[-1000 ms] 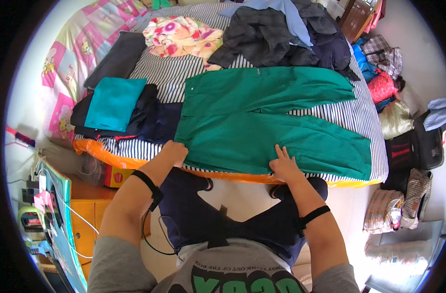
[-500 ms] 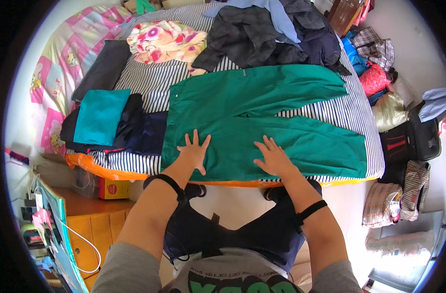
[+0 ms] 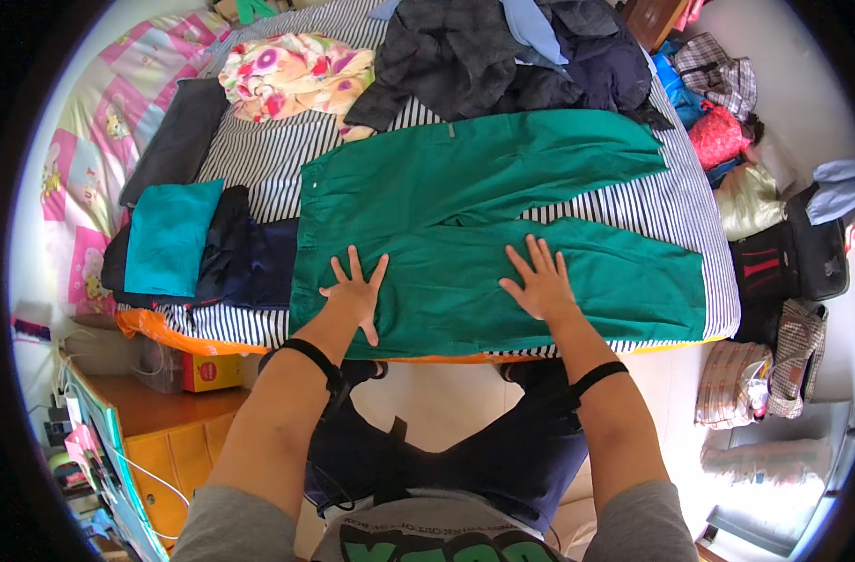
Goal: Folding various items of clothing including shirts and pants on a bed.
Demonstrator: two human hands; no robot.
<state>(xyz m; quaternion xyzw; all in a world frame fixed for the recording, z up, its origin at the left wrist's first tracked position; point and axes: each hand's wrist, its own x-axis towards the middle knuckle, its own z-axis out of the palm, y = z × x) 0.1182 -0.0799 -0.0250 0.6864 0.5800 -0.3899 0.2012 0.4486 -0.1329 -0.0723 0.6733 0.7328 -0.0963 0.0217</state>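
Observation:
A pair of green trousers [image 3: 446,239] lies spread flat across the near side of the bed, waistband to the left and legs to the right. My left hand [image 3: 355,292] rests on the cloth near the waistband with its fingers spread. On the nearer trouser leg, my right hand [image 3: 543,283] lies palm down, fingers also apart. Neither hand grips anything. Slight creases run along both legs, and a gap between them shows the striped bed sheet [image 3: 624,208]. Both wrists point away from me, with a black band round each forearm.
Folded dark clothes with a teal folded piece [image 3: 173,239] on top lie at left. Beyond are a flowered cloth [image 3: 296,77] and a heap of dark garments [image 3: 484,61]. Bags [image 3: 765,267] line the right wall; a wooden cabinet [image 3: 179,459] stands at lower left.
My right hand has slid slightly right along the trouser leg. The view has shifted a little; my left hand stays near the waistband. Both hands remain spread on the cloth.

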